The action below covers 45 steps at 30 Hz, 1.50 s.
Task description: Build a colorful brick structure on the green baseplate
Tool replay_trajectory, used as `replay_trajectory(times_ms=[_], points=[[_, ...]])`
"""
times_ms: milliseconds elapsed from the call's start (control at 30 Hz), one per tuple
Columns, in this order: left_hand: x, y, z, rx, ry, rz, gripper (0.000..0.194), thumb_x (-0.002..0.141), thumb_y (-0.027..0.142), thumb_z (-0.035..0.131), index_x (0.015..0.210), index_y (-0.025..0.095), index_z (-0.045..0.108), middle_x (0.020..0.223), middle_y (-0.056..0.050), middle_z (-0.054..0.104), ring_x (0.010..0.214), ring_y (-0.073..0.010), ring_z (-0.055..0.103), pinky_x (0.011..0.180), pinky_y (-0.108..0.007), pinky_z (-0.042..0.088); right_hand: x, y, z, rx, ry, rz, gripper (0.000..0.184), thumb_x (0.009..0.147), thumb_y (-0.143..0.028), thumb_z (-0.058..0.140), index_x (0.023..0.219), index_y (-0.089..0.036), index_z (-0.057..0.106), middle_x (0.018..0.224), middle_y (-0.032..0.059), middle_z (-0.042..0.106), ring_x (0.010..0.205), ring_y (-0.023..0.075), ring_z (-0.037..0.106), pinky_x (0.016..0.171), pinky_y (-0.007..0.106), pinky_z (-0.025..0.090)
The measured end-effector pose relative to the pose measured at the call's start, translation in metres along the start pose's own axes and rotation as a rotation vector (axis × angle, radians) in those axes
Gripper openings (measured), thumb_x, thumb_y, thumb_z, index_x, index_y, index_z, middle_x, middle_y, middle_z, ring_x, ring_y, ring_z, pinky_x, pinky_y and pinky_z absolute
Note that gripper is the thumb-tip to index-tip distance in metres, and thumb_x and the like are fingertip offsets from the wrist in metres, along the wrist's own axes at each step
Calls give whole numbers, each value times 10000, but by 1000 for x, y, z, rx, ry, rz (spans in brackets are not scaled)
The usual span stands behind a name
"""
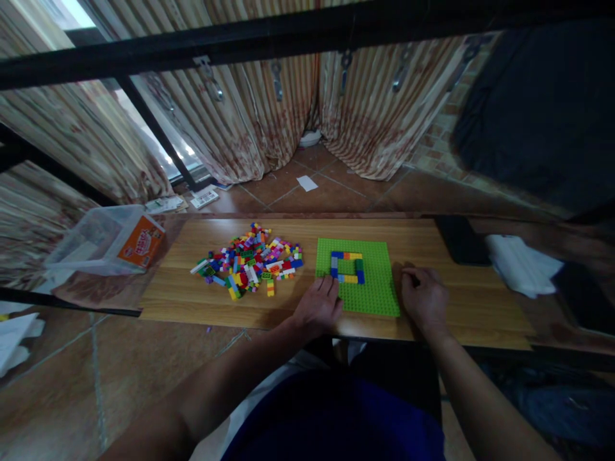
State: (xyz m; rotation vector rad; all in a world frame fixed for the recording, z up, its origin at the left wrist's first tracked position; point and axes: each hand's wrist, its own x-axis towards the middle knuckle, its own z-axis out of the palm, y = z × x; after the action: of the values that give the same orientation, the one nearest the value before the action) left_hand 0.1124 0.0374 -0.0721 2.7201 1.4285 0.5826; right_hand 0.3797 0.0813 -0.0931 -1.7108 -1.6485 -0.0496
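Observation:
A green studded baseplate (369,301) lies on the wooden table, carrying a rectangular ring of toy bricks (353,279) in blue, yellow, orange, green, grey and light blue. My left hand (319,303) rests over the plate's left edge. Its fingers lie stretched out, tips close to the ring's lower left corner, and I see no brick in them. Just beyond the plate's right edge, my right hand (425,296) rests on the table with fingers curled in and nothing visible in them. Left of the plate spreads a heap of loose multicoloured bricks (247,261).
A clear plastic box (103,242) with an orange label stands at the table's left end. On the right are a dark flat object (462,240) and white folded paper or cloth (521,262). A dark metal rail (288,38) crosses in front of the curtains (259,121).

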Motion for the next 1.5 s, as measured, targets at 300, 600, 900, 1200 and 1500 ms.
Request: replay_trajectory(times_ms=[300,600,900,1200,1500], points=[[-6,3,4,16,20,-62,456,960,322,423,1299,35,524,1281,-217,607,1193,-303,557,1023,-462,451,0,1,0,-13,-8,-19,349,873,-363,444,857,-139,711,853,133,677,781,224,600,746,362,471],[-13,2,-12,-49,95,-248,453,904,340,515,1299,122,545,1276,-154,600,1165,-298,529,1020,-469,428,0,3,0,-67,2,-36,371,863,-378,446,868,-128,719,839,131,672,742,219,593,693,337,452],[-2,-52,-52,156,24,-512,284,876,241,549,1137,164,632,1164,-125,635,1129,-308,516,1018,-505,361,-1,5,1,-62,8,-55,342,867,-358,459,866,-132,716,855,133,677,745,219,591,690,337,447],[2,-62,-51,228,-65,-540,227,895,195,507,1086,165,627,1135,-114,630,1103,-302,523,985,-489,367,0,5,2,-45,10,-47,340,865,-365,458,861,-135,709,849,133,667,750,224,589,690,338,450],[3,-68,-51,203,-55,-517,179,875,196,531,1022,175,630,1143,-108,614,1104,-292,525,1004,-504,362,-1,7,1,-36,12,-63,323,860,-347,472,876,-133,713,873,125,678,777,219,598,722,343,465]])
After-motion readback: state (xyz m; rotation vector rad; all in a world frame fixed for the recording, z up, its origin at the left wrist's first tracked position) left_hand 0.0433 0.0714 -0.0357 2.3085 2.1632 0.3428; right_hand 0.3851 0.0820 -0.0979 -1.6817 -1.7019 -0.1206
